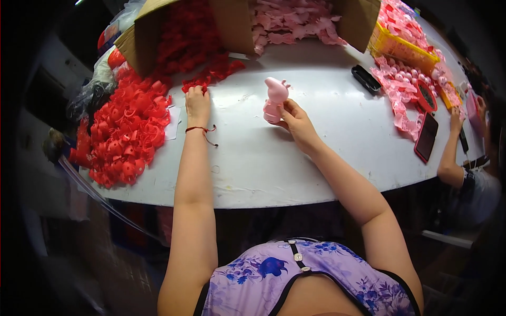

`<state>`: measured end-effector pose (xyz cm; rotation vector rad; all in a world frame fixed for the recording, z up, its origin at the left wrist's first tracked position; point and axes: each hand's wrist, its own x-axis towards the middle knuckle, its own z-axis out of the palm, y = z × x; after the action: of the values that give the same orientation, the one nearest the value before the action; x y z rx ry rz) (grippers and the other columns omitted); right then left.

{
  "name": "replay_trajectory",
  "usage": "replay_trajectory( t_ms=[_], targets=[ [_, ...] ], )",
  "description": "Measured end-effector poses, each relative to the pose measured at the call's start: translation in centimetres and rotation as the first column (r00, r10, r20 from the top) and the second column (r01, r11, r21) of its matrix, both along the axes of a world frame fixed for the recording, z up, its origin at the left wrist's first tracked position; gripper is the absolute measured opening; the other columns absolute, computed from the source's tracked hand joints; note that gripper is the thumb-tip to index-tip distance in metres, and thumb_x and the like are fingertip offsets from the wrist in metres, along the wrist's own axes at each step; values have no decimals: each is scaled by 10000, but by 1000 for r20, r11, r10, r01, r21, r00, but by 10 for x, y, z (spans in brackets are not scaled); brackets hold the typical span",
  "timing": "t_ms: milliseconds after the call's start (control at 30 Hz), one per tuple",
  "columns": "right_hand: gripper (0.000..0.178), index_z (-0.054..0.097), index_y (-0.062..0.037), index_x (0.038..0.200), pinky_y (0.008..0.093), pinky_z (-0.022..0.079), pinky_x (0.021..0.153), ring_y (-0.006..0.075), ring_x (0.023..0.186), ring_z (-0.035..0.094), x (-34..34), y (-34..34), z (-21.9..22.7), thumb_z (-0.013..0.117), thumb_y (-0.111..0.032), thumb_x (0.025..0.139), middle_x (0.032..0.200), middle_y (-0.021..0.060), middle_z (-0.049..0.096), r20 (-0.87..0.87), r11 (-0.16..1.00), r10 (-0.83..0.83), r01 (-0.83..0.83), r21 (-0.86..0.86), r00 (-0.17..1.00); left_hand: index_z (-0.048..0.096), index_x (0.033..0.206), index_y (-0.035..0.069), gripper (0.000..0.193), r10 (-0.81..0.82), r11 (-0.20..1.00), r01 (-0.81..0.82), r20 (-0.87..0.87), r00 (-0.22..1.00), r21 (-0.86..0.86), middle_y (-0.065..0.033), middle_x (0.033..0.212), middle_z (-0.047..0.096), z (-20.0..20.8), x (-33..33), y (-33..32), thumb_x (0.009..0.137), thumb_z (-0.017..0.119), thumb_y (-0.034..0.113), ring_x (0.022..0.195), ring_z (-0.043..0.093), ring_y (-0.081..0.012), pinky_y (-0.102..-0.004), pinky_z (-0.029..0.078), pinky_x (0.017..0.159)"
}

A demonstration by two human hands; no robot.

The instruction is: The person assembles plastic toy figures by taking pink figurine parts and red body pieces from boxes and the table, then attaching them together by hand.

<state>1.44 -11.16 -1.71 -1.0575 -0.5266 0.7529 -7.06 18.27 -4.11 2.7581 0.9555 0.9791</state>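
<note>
My right hand (298, 122) holds a pink toy figure (275, 100) upright above the white table, thumb and fingers closed round its lower body. The figure has a rounded head with small ears and a long snout. My left hand (197, 103) reaches forward, its fingers closed on a small red plastic piece (199, 87) at the near end of a strand of red pieces (221, 72). The fingertips partly hide that piece. To the left of this hand lies a large heap of red hollow plastic parts (124, 131).
Cardboard boxes (236, 26) at the back hold red and pink pieces. On the right are a black case (366, 79), a phone (426, 137), pink parts (398, 100), a red round container (426, 96) and a yellow basket (403, 46). A co-worker's arm (449, 150) rests at the far right.
</note>
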Motion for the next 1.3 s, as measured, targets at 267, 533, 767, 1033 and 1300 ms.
replay_trajectory(
  t_ms=[267, 533, 767, 1033, 1300],
  targets=[
    [358, 430, -24, 1251, 279, 434, 872, 134, 1025, 518, 16, -2, -12, 456, -209, 945, 1145, 59, 524, -234, 994, -83, 97, 45, 969, 619, 999, -13, 232, -45, 29, 675, 674, 738, -737, -26, 766, 608, 45, 13, -124, 879, 598, 184, 645, 559, -85, -217, 467, 564],
    [305, 471, -50, 1221, 275, 443, 870, 117, 997, 536, 8, 3, -9, 420, -191, 955, 1107, 47, 555, -296, 974, -85, 142, 175, 951, 545, 1067, -34, 238, 147, -497, 630, 658, 738, -596, -69, 962, 595, 33, 12, -163, 904, 543, 140, 816, 610, -114, -193, 547, 741],
    [279, 494, -61, 1191, 262, 421, 902, 104, 1023, 511, 6, 3, -10, 406, -185, 958, 1119, 36, 540, -256, 978, -94, 137, 157, 962, 503, 1104, -35, 219, 293, -482, 658, 601, 744, -579, -110, 981, 600, 30, 9, -174, 921, 491, 84, 843, 628, -139, -194, 559, 755],
    [241, 496, -26, 1136, 262, 410, 918, 111, 1004, 526, 3, 1, -4, 453, -154, 937, 1077, 58, 557, -109, 974, -58, 80, 210, 992, 511, 1051, -22, 266, 200, -372, 608, 579, 791, -701, -84, 924, 588, 34, 4, -173, 886, 581, 175, 789, 610, -130, -212, 540, 696],
    [294, 496, 14, 1134, 277, 479, 841, 133, 942, 564, 2, -16, 1, 562, -60, 857, 1037, 80, 579, -47, 985, -53, 60, 162, 997, 448, 991, 54, 330, 16, -120, 518, 520, 854, -847, 1, 723, 491, 36, 11, -181, 825, 675, 228, 535, 447, -66, -226, 421, 492]
  ],
)
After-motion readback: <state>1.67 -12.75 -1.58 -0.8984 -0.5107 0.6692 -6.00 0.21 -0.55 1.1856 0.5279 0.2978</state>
